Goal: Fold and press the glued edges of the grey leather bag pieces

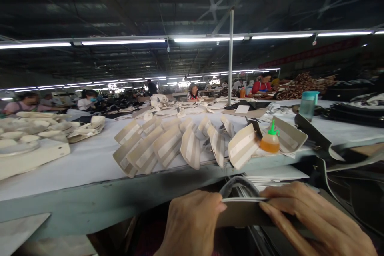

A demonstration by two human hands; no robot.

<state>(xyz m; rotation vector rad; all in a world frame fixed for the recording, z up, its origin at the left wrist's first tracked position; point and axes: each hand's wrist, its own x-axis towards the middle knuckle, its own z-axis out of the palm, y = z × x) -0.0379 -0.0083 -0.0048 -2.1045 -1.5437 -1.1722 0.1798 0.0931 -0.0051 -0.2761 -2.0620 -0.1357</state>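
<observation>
Low in front of me, a grey-brown panel [238, 218] with a pale layered upper edge spans the gap between my hands; it looks like a leather-like bag piece, though its exact kind is unclear. My left hand [192, 218] is closed on its left end, thumb against the edge. My right hand [312, 214] pinches the right end between thumb and fingers. Just behind the panel, a dark curved strap or handle [240, 184] arches up. Curved beige panels [168, 148] with pale strips stand in rows on the table beyond.
A green-tipped squeeze bottle [270, 144] of amber liquid stands near the edge of the white-covered table [90, 168]. Cream pieces [33, 144] are piled left. A teal water bottle [307, 106] and dark stacked pieces [357, 114] sit right. Several people work farther back.
</observation>
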